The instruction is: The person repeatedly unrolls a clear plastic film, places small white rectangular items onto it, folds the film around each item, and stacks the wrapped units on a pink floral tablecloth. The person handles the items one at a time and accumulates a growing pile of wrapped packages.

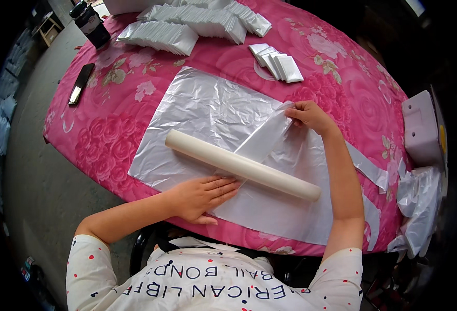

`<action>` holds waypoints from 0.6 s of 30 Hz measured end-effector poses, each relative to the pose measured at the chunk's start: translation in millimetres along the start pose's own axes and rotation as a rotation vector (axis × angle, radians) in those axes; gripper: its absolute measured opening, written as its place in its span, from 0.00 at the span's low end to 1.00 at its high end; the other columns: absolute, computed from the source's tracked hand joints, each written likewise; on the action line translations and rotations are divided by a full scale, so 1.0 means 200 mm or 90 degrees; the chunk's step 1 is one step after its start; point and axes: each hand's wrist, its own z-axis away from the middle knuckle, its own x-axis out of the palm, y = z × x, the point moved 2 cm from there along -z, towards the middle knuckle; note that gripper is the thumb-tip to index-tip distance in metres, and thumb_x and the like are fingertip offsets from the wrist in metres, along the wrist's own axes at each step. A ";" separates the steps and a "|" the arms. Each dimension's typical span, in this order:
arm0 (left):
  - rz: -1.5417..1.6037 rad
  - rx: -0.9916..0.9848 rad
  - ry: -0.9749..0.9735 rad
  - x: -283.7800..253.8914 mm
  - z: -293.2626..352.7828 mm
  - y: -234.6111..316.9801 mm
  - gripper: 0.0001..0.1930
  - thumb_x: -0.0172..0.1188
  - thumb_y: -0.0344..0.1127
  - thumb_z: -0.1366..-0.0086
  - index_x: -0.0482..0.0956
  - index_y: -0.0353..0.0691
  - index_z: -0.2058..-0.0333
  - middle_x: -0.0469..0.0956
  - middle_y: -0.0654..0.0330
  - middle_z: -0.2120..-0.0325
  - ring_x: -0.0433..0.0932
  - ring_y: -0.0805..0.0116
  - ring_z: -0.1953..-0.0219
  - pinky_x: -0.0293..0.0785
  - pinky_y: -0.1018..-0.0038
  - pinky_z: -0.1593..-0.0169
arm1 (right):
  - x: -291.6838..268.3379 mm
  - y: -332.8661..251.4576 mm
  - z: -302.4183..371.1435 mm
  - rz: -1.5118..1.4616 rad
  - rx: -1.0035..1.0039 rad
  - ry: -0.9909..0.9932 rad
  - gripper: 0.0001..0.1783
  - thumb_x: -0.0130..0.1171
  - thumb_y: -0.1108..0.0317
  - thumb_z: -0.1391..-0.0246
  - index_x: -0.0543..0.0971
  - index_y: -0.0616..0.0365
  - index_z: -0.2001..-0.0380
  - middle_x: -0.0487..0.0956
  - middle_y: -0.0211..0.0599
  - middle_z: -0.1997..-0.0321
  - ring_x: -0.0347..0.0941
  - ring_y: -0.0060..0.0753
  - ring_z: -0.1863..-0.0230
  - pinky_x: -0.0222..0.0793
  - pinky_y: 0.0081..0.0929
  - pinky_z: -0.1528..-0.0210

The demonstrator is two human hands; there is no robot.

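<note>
A thin, wrinkled, silvery-white plastic sheet (202, 106) lies spread over the middle of the table. Across it, slanting down to the right, rests a long off-white roller or tube (241, 165); its exact kind is unclear. My left hand (202, 198) lies flat on the sheet's near side, fingers stretched out, with the fingertips just below the roller. Above the roller's right half, my right hand (306, 116) pinches an edge of the plastic and lifts it into a narrow fold that runs down to the roller.
Stacks of folded white packets (187, 23) line the far edge; a few more packets (276, 62) lie nearer. At the left are a phone (80, 84) and a dark jar (91, 26). On the right, a white box (423, 124) stands above crumpled plastic (418, 194). A pink floral cloth (112, 137) covers the table.
</note>
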 end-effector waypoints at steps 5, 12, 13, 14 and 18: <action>-0.022 -0.037 -0.024 0.07 0.00 0.08 0.41 0.40 0.60 0.39 0.53 0.27 0.41 0.52 0.44 0.38 0.50 0.54 0.35 0.43 0.61 0.34 | -0.01 -0.05 0.03 0.010 -0.032 0.146 0.18 0.60 0.61 0.49 0.77 0.63 0.60 0.75 0.29 0.70 0.69 0.19 0.71 0.66 0.19 0.67; -0.045 -0.176 0.007 0.18 -0.03 0.28 0.41 0.41 0.59 0.40 0.54 0.26 0.41 0.52 0.43 0.38 0.51 0.51 0.35 0.44 0.59 0.35 | 0.53 -0.26 0.45 0.259 -0.342 0.186 0.30 0.63 0.62 0.54 0.70 0.62 0.48 0.70 0.48 0.49 0.69 0.43 0.51 0.67 0.33 0.52; -0.061 -0.187 -0.001 0.19 -0.04 0.30 0.41 0.42 0.59 0.40 0.54 0.26 0.41 0.51 0.43 0.38 0.50 0.52 0.35 0.44 0.59 0.35 | 0.65 -0.24 0.53 0.335 -0.409 0.185 0.31 0.63 0.62 0.56 0.69 0.60 0.47 0.70 0.48 0.48 0.67 0.46 0.49 0.65 0.35 0.50; -0.079 -0.199 -0.009 0.20 -0.05 0.31 0.41 0.42 0.59 0.40 0.53 0.26 0.41 0.50 0.42 0.38 0.49 0.52 0.35 0.43 0.59 0.35 | 0.75 -0.20 0.60 0.381 -0.407 0.176 0.31 0.63 0.63 0.56 0.69 0.59 0.47 0.70 0.46 0.48 0.67 0.46 0.49 0.64 0.37 0.49; -0.071 -0.198 0.007 0.21 -0.06 0.33 0.41 0.43 0.59 0.40 0.54 0.26 0.41 0.51 0.42 0.38 0.49 0.50 0.35 0.43 0.59 0.35 | 0.82 -0.09 0.67 0.451 -0.367 0.206 0.31 0.62 0.71 0.59 0.70 0.56 0.47 0.72 0.39 0.52 0.68 0.45 0.53 0.64 0.39 0.51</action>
